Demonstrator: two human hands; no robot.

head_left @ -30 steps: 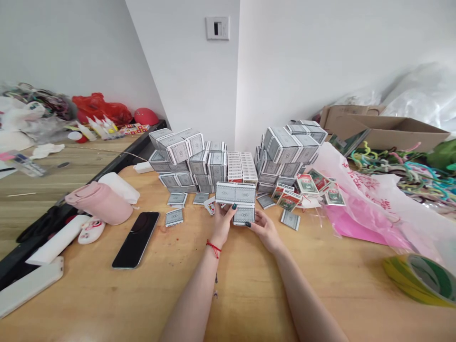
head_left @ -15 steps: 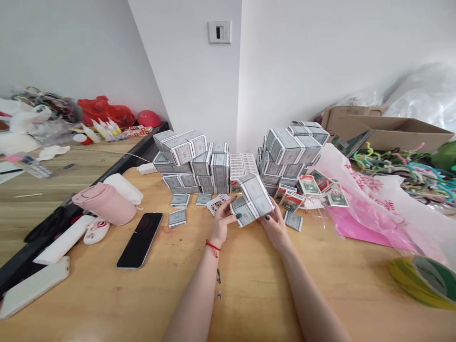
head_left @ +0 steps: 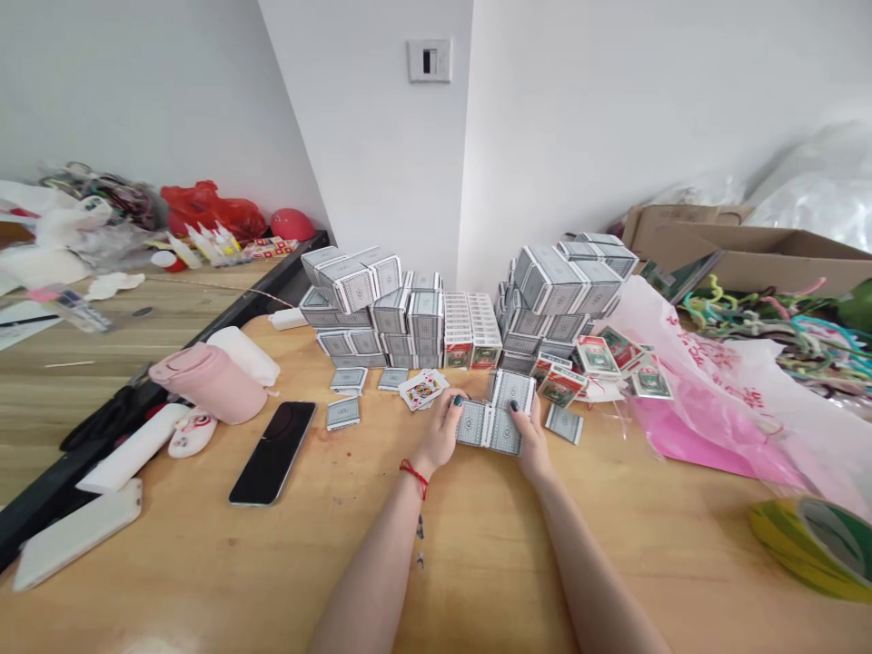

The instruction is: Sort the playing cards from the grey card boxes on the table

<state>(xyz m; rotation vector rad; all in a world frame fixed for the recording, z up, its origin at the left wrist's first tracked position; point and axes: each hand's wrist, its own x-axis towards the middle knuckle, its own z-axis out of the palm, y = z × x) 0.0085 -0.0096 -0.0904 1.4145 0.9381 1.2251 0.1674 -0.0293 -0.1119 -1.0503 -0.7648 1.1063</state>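
Between my hands is a block of joined playing-card cubes (head_left: 505,429), grey patterned backs outward. My left hand (head_left: 440,429) grips its left side, thumb on the near face. On the right side my right hand (head_left: 533,442) holds it, thumb also in front; the fingers behind are hidden. Just beyond the block stand two rows of boxed card decks (head_left: 471,318). Taller stacks of the same card cubes rise at the left (head_left: 368,309) and at the right (head_left: 559,291). Face-up loose cards (head_left: 423,390) lie by my left hand, and a folded card piece (head_left: 564,422) lies right of my right hand.
A black phone (head_left: 273,452), a pink bottle (head_left: 208,381) and a white case (head_left: 78,536) lie at the left. Card boxes (head_left: 562,384), a plastic bag (head_left: 708,363), a roll of tape (head_left: 810,545) and a cardboard box (head_left: 749,254) occupy the right side.
Both hands have turned the card block from a tilted position to a more level one and brought it slightly right and lower. The fronts of the boxed decks now show behind it.
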